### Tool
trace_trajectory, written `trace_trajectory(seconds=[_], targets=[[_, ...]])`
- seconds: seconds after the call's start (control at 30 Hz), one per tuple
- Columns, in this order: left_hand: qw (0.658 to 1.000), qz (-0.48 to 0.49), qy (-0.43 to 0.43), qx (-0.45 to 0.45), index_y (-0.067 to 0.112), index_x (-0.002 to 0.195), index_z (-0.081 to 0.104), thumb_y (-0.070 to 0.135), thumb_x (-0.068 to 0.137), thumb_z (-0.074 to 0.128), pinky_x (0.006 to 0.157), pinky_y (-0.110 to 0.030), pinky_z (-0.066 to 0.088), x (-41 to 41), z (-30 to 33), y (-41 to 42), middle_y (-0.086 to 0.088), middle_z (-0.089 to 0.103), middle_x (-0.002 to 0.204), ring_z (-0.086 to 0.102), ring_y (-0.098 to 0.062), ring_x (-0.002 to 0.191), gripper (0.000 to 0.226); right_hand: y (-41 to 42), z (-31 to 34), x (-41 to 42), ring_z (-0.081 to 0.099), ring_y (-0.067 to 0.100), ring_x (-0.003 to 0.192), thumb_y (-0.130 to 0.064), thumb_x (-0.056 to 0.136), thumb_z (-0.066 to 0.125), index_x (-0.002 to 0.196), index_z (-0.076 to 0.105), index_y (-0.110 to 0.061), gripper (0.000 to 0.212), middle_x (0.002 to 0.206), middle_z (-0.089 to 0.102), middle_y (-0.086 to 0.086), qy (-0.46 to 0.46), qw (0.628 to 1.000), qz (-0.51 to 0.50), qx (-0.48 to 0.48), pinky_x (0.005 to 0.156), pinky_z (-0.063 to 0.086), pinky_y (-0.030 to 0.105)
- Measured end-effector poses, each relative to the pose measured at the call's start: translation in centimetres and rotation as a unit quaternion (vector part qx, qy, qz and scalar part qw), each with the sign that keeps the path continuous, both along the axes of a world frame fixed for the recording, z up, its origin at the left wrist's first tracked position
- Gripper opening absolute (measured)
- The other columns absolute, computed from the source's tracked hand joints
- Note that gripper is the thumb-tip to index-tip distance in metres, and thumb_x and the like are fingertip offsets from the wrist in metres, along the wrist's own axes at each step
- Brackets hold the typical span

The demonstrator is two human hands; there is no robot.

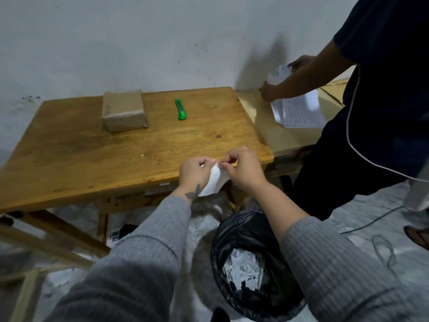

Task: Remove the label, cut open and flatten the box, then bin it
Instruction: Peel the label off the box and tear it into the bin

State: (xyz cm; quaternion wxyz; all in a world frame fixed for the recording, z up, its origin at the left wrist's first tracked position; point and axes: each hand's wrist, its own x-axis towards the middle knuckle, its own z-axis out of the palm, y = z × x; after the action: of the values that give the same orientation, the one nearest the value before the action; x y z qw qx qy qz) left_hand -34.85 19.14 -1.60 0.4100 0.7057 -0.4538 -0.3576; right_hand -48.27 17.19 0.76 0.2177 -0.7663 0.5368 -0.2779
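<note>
A taped brown cardboard box point(125, 110) sits closed on the wooden table point(97, 149), toward its back left. A green utility knife point(180, 109) lies to the right of the box. At the table's front edge, my left hand point(194, 171) and my right hand point(245, 168) both pinch the top of a white paper label point(214, 182), which hangs between them. Below my hands stands a bin with a black liner point(251, 263), holding several torn paper scraps.
A person in dark clothes point(380, 94) stands at the right, handling sheets of paper point(299, 110) on a second, paler table point(262, 122). A cable point(380, 249) lies on the floor at the right. The wall is close behind the table.
</note>
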Motion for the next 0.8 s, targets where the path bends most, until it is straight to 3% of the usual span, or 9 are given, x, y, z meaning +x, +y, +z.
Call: trace_trajectory(seconds=[0.07, 0.13, 0.23, 0.33, 0.43, 0.53, 0.63, 0.73, 0.8], targets=[[0.999, 0.019, 0.027, 0.009, 0.015, 0.098, 0.076, 0.027, 0.092, 0.063, 0.094, -0.033, 0.048, 0.9, -0.2, 0.5, 0.000, 0.072, 0.109, 0.062, -0.016, 0.104, 0.019, 0.9, 0.3, 0.7, 0.058, 0.016, 0.079, -0.017, 0.079, 0.071, 0.060, 0.058, -0.030, 0.026, 0.069, 0.062, -0.011, -0.021, 1.000, 0.005, 0.014, 0.097, 0.040, 0.038], [0.999, 0.036, 0.033, 0.001, 0.013, 0.102, 0.075, 0.027, 0.093, 0.063, 0.091, -0.030, 0.047, 2.2, 0.0, 1.2, 0.000, 0.071, 0.110, 0.061, -0.014, 0.102, 0.021, 1.8, 0.5, 1.3, 0.060, 0.011, 0.075, -0.017, 0.081, 0.072, 0.070, 0.070, -0.017, 0.011, 0.072, 0.065, -0.008, -0.047, 0.998, 0.006, 0.052, 0.079, 0.049, 0.030], [0.992, 0.109, 0.063, -0.007, 0.011, 0.109, 0.072, 0.026, 0.093, 0.062, 0.092, -0.028, 0.047, 5.2, 0.0, 2.5, 0.001, 0.069, 0.111, 0.060, -0.012, 0.102, 0.024, 3.1, 0.7, 0.7, 0.059, 0.002, 0.066, -0.014, 0.081, 0.073, 0.074, 0.072, -0.015, 0.007, 0.071, 0.067, -0.007, -0.106, 0.987, -0.019, 0.120, 0.063, 0.046, 0.016], [0.983, 0.161, 0.091, -0.017, 0.013, 0.109, 0.072, 0.023, 0.091, 0.065, 0.088, -0.028, 0.052, 7.5, -0.4, 3.8, 0.009, 0.066, 0.102, 0.060, -0.007, 0.091, 0.022, 4.1, 0.4, -0.4, 0.061, 0.001, 0.070, -0.015, 0.080, 0.074, 0.073, 0.070, -0.021, 0.010, 0.074, 0.068, -0.010, -0.144, 0.978, -0.067, 0.134, 0.063, 0.044, 0.012], [0.970, 0.221, 0.105, -0.011, 0.013, 0.110, 0.072, 0.022, 0.091, 0.065, 0.063, -0.013, 0.043, 8.1, -1.1, 4.5, 0.008, 0.067, 0.102, 0.056, -0.002, 0.082, 0.022, 5.0, -0.1, -0.8, 0.061, 0.003, 0.071, -0.016, 0.081, 0.074, 0.073, 0.070, -0.022, 0.010, 0.075, 0.068, -0.008, -0.180, 0.968, -0.131, 0.113, 0.063, 0.043, 0.013], [0.955, 0.280, 0.096, -0.006, 0.011, 0.113, 0.071, 0.022, 0.092, 0.063, 0.072, -0.018, 0.044, 8.4, -1.5, 5.2, 0.002, 0.069, 0.111, 0.059, -0.009, 0.095, 0.024, 5.7, -0.1, -1.5, 0.064, 0.006, 0.080, -0.018, 0.081, 0.073, 0.078, 0.072, -0.021, 0.005, 0.080, 0.070, -0.006, -0.197, 0.959, -0.170, 0.109, 0.069, 0.049, 0.019], [0.969, 0.222, 0.108, 0.022, 0.013, 0.114, 0.070, 0.025, 0.093, 0.062, 0.081, -0.024, 0.046, 7.5, -1.4, 5.5, 0.010, 0.064, 0.104, 0.058, -0.009, 0.097, 0.026, 6.5, 0.3, -1.4, 0.064, 0.007, 0.080, -0.016, 0.081, 0.074, 0.081, 0.073, -0.017, 0.001, 0.080, 0.071, -0.005, -0.225, 0.955, -0.148, 0.127, 0.071, 0.051, 0.020], [0.972, 0.132, 0.193, 0.040, 0.018, 0.112, 0.069, 0.037, 0.089, 0.066, 0.095, -0.036, 0.051, 5.5, -1.1, 5.0, 0.007, 0.069, 0.109, 0.063, -0.014, 0.102, 0.030, 6.7, 0.9, -0.3, 0.063, 0.002, 0.071, -0.015, 0.080, 0.074, 0.082, 0.072, -0.016, 0.003, 0.076, 0.070, -0.006, -0.220, 0.962, -0.096, 0.130, 0.066, 0.049, 0.014], [0.976, 0.073, 0.203, 0.033, 0.022, 0.110, 0.067, 0.045, 0.086, 0.067, 0.096, -0.036, 0.049, 3.9, -0.5, 5.1, 0.013, 0.065, 0.105, 0.060, -0.010, 0.101, 0.033, 6.4, 0.9, -0.2, 0.062, 0.000, 0.070, -0.016, 0.081, 0.074, 0.081, 0.071, -0.018, 0.004, 0.075, 0.070, -0.006, -0.207, 0.967, -0.087, 0.122, 0.067, 0.051, 0.015]])
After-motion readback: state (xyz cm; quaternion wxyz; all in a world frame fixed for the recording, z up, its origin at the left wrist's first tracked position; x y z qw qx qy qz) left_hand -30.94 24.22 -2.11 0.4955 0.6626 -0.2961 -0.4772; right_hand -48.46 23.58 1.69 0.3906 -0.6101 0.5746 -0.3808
